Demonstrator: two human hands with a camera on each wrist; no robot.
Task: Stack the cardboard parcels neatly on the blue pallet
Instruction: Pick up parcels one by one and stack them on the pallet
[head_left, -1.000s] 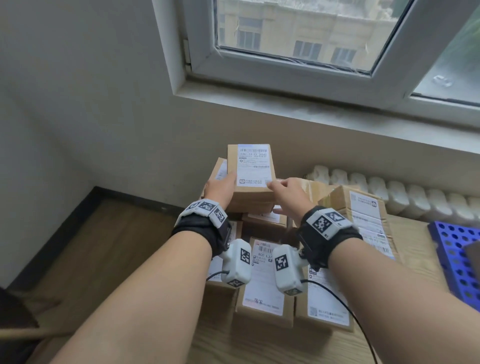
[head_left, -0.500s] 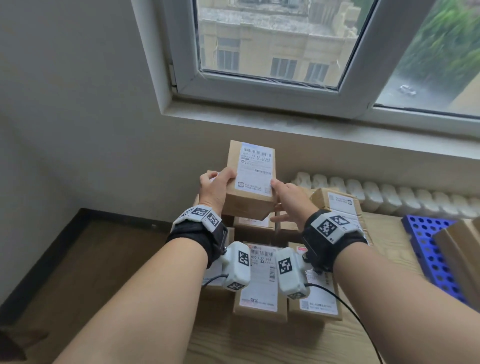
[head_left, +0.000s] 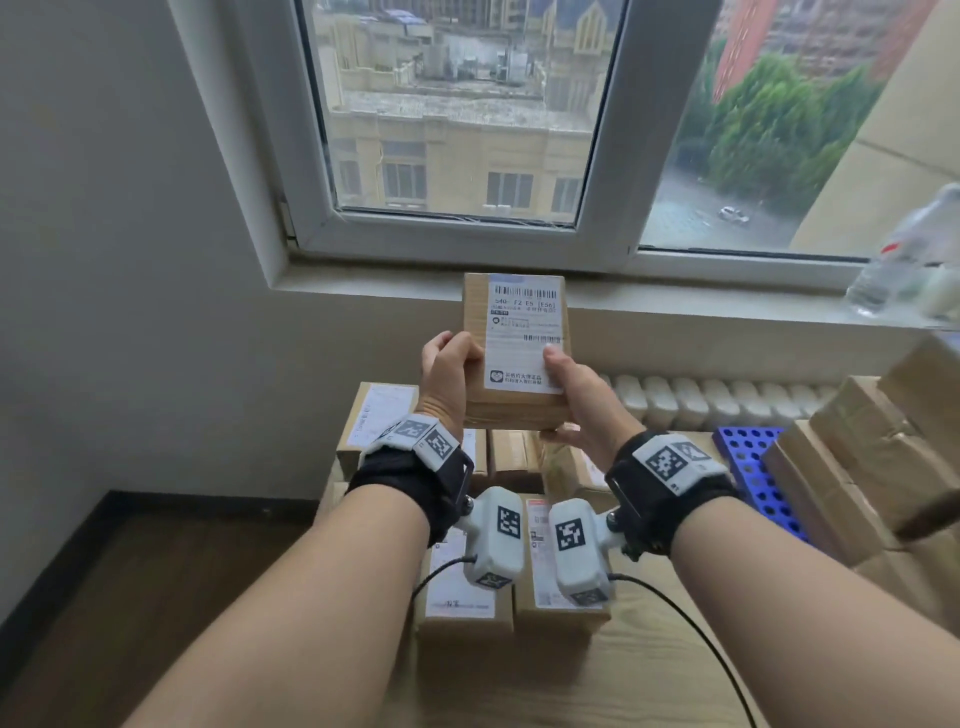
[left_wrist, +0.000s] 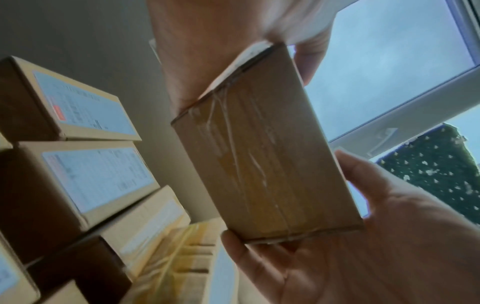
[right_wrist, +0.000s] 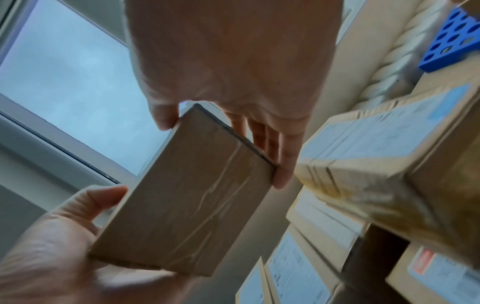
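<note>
Nearest to me are the two forearms with their wrist cameras, reaching out over the low pile of labelled boxes on the wooden surface. Past the wrists, both hands clasp one parcel: the left hand wraps its left edge, thumb on top, and the right hand takes the right edge, thumb on the white label and fingers underneath. From the wrist views the taped underside shows, with the fingers of the right hand flat against the far edge.

A second ago this parcel sat low, just above the pile; now it is lifted well clear of it, label up, level with the window sill. The view has also swung to the right, so more of the pallet shows, along with the parcels already standing on it at the right.

So the pick is done, I'd say, and the carry across to the pallet is what remains for this one. Many boxes are left in the pile, so the job is far from finished. Farther off is the radiator, then the window.
</note>
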